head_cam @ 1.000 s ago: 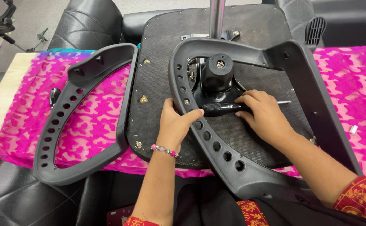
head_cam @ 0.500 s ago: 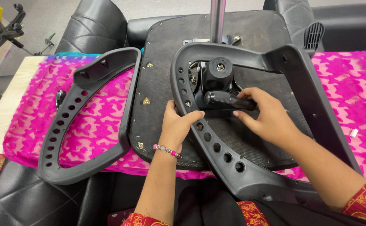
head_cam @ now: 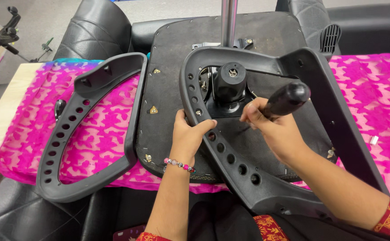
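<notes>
Loose armrest (head_cam: 85, 129) lies far left on the pink cloth (head_cam: 30, 134), untouched. L hand (head_cam: 187, 136) clenched on the rim of the 2nd armrest (head_cam: 230, 165), which sits on the upturned seat base (head_cam: 168, 85). R hand (head_cam: 275, 131) grips a black-handled screwdriver (head_cam: 286, 99); handle points up-right, shaft down-left toward the center mount (head_cam: 230, 85). No containers.

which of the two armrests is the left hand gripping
The armrest on the seat base: the left hand grips its holed bar. The other armrest lies untouched on pink cloth.
</notes>
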